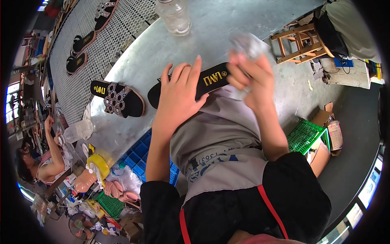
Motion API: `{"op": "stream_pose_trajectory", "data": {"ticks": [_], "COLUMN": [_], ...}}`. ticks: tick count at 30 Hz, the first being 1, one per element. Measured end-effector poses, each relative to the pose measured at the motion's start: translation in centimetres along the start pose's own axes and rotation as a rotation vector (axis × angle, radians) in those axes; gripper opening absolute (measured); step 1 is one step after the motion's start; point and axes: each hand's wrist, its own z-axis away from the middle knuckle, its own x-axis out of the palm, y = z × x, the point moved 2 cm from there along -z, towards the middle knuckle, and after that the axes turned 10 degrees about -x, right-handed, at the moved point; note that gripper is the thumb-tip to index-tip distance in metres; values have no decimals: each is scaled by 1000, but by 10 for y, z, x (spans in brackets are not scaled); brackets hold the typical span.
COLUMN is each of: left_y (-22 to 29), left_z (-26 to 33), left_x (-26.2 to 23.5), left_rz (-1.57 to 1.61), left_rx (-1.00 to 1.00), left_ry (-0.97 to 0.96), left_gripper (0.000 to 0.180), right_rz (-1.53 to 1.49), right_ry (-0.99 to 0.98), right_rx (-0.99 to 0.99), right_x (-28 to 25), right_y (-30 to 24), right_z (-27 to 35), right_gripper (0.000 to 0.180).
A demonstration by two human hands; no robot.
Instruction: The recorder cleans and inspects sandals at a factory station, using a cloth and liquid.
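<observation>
A black slide sandal (211, 83) with gold lettering on its insole lies slantwise at the near edge of the metal table. My left hand (176, 91) grips it across the strap, fingers apart over the upper, hiding most of the decoration. Crumpled in my right hand (258, 81) is a whitish cloth (250, 45), blurred by motion. That hand is at the sandal's heel end; whether the cloth touches the insole I cannot tell. Left of my left hand rests a second black sandal (132, 106), its strap covered in sparkling ring shapes.
Several sandals ride on a white mesh conveyor belt (115, 40) beyond the table (219, 20). A clear jar (174, 18) stands at the far side, and a clear bottle (79, 131) lies left. A blue crate (140, 156), green crate (302, 136) and wooden stool (300, 42) surround me. A co-worker (44, 160) is left.
</observation>
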Motion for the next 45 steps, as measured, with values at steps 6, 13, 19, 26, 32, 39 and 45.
{"op": "stream_pose_trajectory", "data": {"ticks": [6,13,19,26,32,39,45], "left_y": [-15,-18,-18,-3,-5,-9,-12], "left_z": [-4,-6,-1,5,4,1,-1], "left_x": [15,15,14,-12,-7,3,7], "left_rz": [147,265,260,69,62,144,170], "left_rx": [20,39,22,99,52,68,50], "left_ry": [67,71,68,20,16,36,109], "left_gripper": [95,102,97,79,65,61,57], "right_rz": [-160,125,179,285,162,-16,450], "right_ry": [228,254,198,304,286,265,239], "right_rx": [-6,-214,-475,-417,-374,-388,-537], "right_x": [37,-9,-67,-108,-65,14,-8], "right_y": [77,44,7,-26,-16,31,83], "right_z": [-85,-85,-31,26,15,-93,-123], "right_gripper": [7,6,23,18,17,7,12]}}
